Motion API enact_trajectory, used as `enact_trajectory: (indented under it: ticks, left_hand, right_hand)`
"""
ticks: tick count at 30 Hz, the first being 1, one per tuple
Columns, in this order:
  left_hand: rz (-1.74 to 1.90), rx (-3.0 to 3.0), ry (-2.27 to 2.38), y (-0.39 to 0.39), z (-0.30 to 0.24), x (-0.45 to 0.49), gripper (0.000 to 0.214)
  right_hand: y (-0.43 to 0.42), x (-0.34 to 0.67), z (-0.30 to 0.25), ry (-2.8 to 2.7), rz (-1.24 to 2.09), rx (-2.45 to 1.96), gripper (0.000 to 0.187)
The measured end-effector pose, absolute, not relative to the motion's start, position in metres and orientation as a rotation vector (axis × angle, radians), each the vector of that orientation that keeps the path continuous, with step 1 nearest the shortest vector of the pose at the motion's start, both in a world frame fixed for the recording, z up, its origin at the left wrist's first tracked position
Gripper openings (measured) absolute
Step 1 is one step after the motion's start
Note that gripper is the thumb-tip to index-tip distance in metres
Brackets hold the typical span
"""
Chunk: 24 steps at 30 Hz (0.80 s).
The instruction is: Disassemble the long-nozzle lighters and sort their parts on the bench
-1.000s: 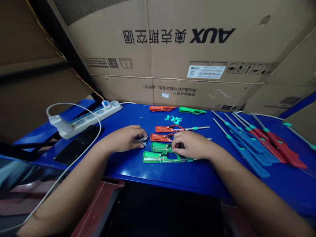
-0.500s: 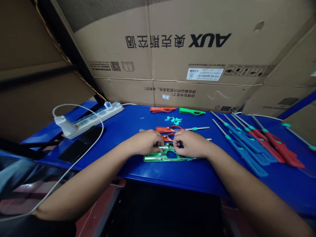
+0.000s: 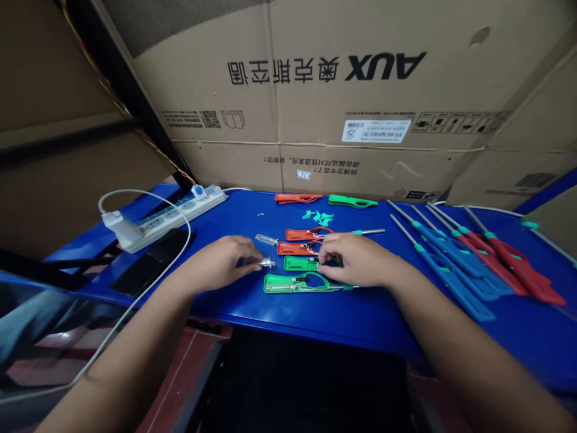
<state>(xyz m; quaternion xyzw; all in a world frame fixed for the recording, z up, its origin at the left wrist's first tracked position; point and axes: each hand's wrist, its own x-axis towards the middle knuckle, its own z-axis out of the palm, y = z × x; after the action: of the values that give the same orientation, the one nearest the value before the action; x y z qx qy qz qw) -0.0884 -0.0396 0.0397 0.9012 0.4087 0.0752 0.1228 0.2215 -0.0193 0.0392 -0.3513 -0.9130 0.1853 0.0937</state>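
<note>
Closest to the front edge of the blue bench (image 3: 243, 305), one green lighter half-shell (image 3: 273, 285), with clear tank and white wires inside. Just behind, a second green half-shell (image 3: 297, 263), its right part hidden by the right hand (image 3: 349, 258): fingers curled, thumb and forefinger close together at the shell, but not possible to tell if pinching anything. To the left, apart from both shells, the left hand (image 3: 228, 261), almost closed, holding a small clear part with metal end (image 3: 267, 263) by thumb and fingertips. Farther, two orange half-shells (image 3: 291, 248) with wires, and beside them a loose clear tank (image 3: 265, 239).

Toward the left edge, a black phone (image 3: 146, 264) and a white power strip (image 3: 193, 207), with a white cable (image 3: 190, 231) passing over. Toward the right edge, blue lighters (image 3: 451, 279) and red lighters (image 3: 518, 264), side by side.

Near the back edge, small teal pieces (image 3: 325, 220), an orange cover (image 3: 297, 198) and a green cover (image 3: 347, 200).

Standing behind, a cardboard box (image 3: 315, 129), printed upside down: "AUX", "奥克斯空调" and a thank-you line, "谢谢您". On it, a white label (image 3: 377, 130) with "25", other lines too small for sure reading.
</note>
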Motion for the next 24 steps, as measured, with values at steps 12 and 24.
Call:
enact_trajectory:
  ticks: [12,24]
  left_hand:
    - [0.529,2.49,1.164,-0.081,0.015,-0.056,0.024]
    - [0.643,2.225,1.165,-0.082,-0.005,-0.042,0.013]
  right_hand:
    - [-0.047,0.195,0.027,-2.783,0.635,-1.038,0.015]
    - [-0.043,0.209,0.027,-2.726,0.774,-0.901,0.011]
